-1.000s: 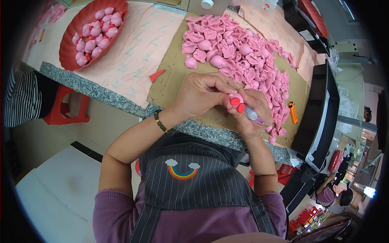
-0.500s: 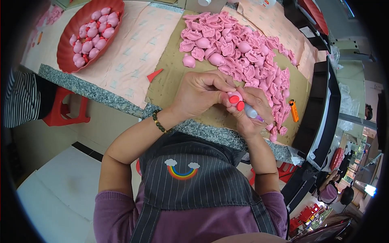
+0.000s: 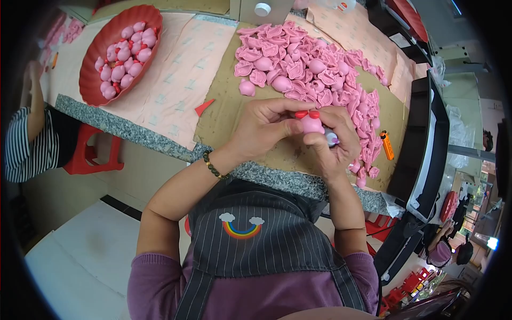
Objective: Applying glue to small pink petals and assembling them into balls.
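Over the cardboard work mat, my left hand [image 3: 265,130] pinches a round pink toy piece [image 3: 312,126] between thumb and fingers. A red bow-shaped part [image 3: 308,114] sits on that piece's far side. My right hand [image 3: 344,144] is closed around a small whitish bottle with a purple tip [image 3: 332,138], and its thumb and fingertips also touch the pink piece. Just beyond both hands lies a big heap of pink moulded pieces [image 3: 325,66], some shell-like and some round. Most of the bottle is hidden inside my right palm.
At the far left, a red scalloped bowl [image 3: 88,80] holds pink pieces with red parts. A red pointed scrap [image 3: 203,108] lies left of my hands, an orange cutter [image 3: 386,145] to the right. A black tray [image 3: 413,154] borders the right side. Another person's striped sleeve [image 3: 18,141] shows at left.
The pink piece has been turned in my fingers: its red parts faced me and now point away. The other person's arm has come into view at the left.
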Demonstrator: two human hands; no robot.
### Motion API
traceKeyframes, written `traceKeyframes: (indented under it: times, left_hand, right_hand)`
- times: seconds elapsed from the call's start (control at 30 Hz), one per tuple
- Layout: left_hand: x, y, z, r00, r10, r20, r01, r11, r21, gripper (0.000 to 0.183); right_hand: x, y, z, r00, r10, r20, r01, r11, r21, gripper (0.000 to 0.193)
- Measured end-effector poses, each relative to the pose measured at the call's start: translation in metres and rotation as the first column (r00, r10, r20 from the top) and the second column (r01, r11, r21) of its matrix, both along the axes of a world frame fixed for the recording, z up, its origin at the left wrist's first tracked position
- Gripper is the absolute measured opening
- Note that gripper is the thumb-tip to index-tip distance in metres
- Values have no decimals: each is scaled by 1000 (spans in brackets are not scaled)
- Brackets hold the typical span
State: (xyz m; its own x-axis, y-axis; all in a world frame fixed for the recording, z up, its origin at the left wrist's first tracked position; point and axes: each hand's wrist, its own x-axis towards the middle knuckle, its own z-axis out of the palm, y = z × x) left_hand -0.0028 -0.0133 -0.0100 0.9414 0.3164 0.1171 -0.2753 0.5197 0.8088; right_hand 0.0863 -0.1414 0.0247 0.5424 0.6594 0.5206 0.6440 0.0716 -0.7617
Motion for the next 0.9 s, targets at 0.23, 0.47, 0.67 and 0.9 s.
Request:
traceKeyframes:
  times: [0.23, 0.47, 0.67, 0.9]
  left_hand:
    - [-4, 3, -10, 993, -117, 10, 117, 989, -92, 35]
    - [-3, 5, -16, 989, -140, 44, 143, 985, -100, 32]
    - [0, 2, -13, 997, -74, 34, 76, 994, -72, 30]
    - [0, 0, -8, 993, -118, 11, 119, 993, -19, 30]
  right_hand:
    - [-1, -4, -2, 997, 38, 69, -41, 998, 41, 43]
    - [-4, -1, 0, 977, 1, 212, -25, 994, 109, 38]
    - [2, -2, -6, 976, 1, 217, -23, 995, 97, 38]
    - [7, -1, -7, 994, 77, 72, -81, 995, 64, 41]
